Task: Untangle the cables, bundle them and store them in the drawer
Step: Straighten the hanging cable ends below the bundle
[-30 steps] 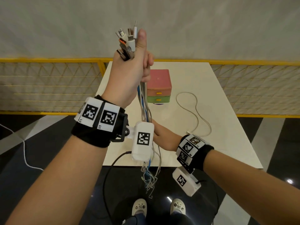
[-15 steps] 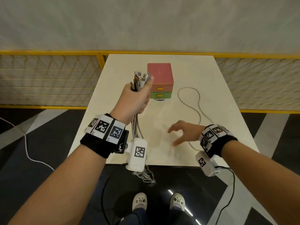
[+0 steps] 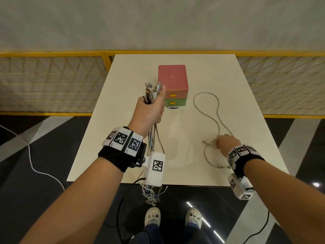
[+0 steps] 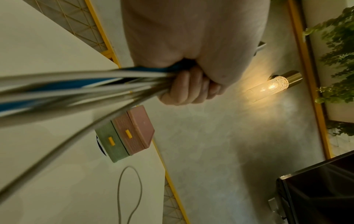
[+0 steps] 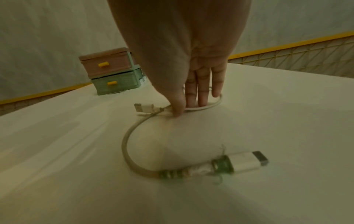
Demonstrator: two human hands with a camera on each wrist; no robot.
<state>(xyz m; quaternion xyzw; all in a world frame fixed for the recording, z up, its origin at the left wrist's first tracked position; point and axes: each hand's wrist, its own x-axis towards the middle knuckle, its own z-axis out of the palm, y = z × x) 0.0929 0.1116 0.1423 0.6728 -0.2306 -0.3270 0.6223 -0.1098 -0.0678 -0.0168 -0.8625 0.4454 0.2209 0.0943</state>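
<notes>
Head cam: left hand (image 3: 149, 111) grips cable bundle (image 3: 152, 93); right hand (image 3: 226, 143) fingers (image 5: 201, 91) straight, on loose cable (image 3: 218, 110).

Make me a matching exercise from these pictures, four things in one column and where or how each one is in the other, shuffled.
Things:
1. bunch of cables
2. loose cable
3. pink drawer
4. green drawer

States:
A. bottom of the stack, closed
B. lying in loops on the table
C. gripped in the left hand
D. top of the stack, closed

Pairs: 1-C, 2-B, 3-D, 4-A
</notes>
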